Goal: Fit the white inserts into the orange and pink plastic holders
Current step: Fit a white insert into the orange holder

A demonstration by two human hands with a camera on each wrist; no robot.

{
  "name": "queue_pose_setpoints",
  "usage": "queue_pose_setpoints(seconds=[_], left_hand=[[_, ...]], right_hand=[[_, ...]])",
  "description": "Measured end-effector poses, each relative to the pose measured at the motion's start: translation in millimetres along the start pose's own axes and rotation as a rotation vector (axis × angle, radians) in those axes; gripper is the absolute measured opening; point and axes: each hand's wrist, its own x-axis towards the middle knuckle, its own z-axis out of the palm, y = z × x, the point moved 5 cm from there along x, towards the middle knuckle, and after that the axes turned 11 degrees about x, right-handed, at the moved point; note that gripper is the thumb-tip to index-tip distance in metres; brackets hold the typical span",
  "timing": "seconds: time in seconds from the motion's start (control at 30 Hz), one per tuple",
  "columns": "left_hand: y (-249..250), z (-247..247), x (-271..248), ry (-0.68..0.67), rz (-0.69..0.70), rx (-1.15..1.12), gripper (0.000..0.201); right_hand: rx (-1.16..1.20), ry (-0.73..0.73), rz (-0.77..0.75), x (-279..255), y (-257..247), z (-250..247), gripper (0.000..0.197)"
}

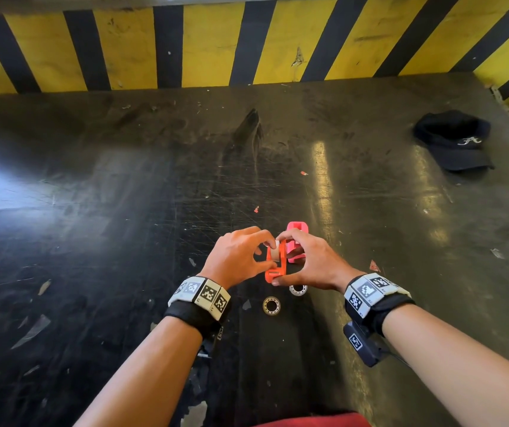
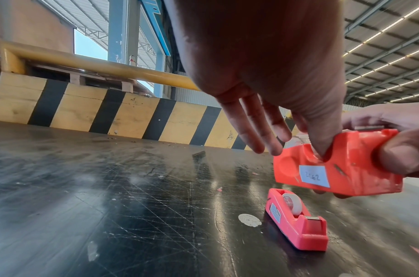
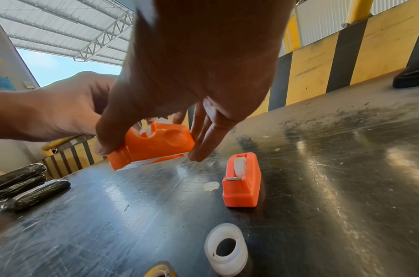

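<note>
Both hands hold the orange holder [image 1: 278,265] tilted above the black table [image 1: 123,241]. My left hand [image 1: 244,254] pinches a white insert [image 1: 274,254] sitting in the holder's slot; in the left wrist view its thumb dips into the orange holder [image 2: 341,168] while the other fingers stay straight. My right hand [image 1: 315,260] grips the holder's near end between thumb and fingers. The pink holder [image 1: 298,229] stands on the table just beyond, a white roll [image 2: 292,203] seated in it. Two loose white inserts [image 1: 271,305] [image 1: 298,289] lie on the table under my wrists.
A dark cap [image 1: 456,140] lies at the far right. A yellow-and-black striped barrier [image 1: 247,41] runs along the table's far edge. Black wrapped bundles [image 3: 21,183] sit at the left in the right wrist view. A round sticker [image 2: 249,220] lies beside the pink holder.
</note>
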Motion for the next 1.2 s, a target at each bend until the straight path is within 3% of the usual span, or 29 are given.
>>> queue_pose_setpoints(seconds=[0.23,0.5,0.63,0.77,0.97,1.2], left_hand=[[3,-2,3,0.024,0.035,0.015,0.013],[3,5,4,-0.036,-0.026,-0.074,0.01],[9,2,0,-0.066,-0.012,-0.121,0.009],[15,-1,-7,-0.002,0.054,-0.077,0.009],[24,-6,-14,0.05,0.12,0.0,0.013],[24,-5,-23,0.1,0.14,0.055,0.01]], right_hand=[[0.021,0.007,0.016,0,2,-1,0.085],[0.002,0.007,0.009,3,3,2,0.09],[-0.024,0.007,0.028,6,8,6,0.111],[-0.059,-0.023,0.022,9,11,9,0.122],[-0.052,-0.055,0.049,14,16,12,0.107],[-0.036,-0.058,0.078,13,14,10,0.104]])
